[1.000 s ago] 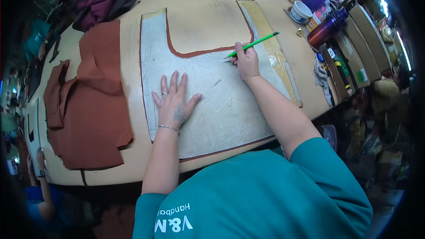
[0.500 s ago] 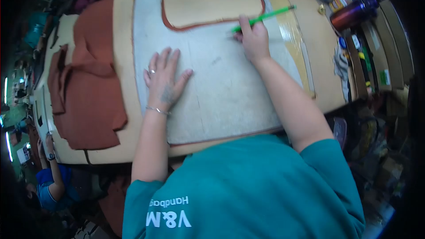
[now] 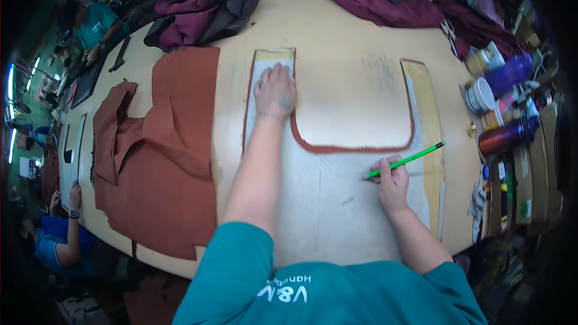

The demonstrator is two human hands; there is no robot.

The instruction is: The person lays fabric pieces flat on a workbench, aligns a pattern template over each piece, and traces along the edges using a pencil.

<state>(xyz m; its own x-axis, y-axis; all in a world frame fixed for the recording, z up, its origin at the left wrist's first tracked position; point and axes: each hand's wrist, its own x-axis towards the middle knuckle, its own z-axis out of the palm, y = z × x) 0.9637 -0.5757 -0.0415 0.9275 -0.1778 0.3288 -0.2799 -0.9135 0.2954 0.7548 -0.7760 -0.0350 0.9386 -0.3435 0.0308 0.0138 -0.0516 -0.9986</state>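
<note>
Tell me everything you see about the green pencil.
The pencil is slim, straight and bright green, with a dark section near its back end. Whether it is wood or plastic can't be told. The right hand grips it near the point, fingers covering part of the shaft. It slants over the pale template, below the U-shaped cutout, its point toward picture left and its back end up to the right, above the yellowish edge. Whether the point touches the surface is unclear.
</note>
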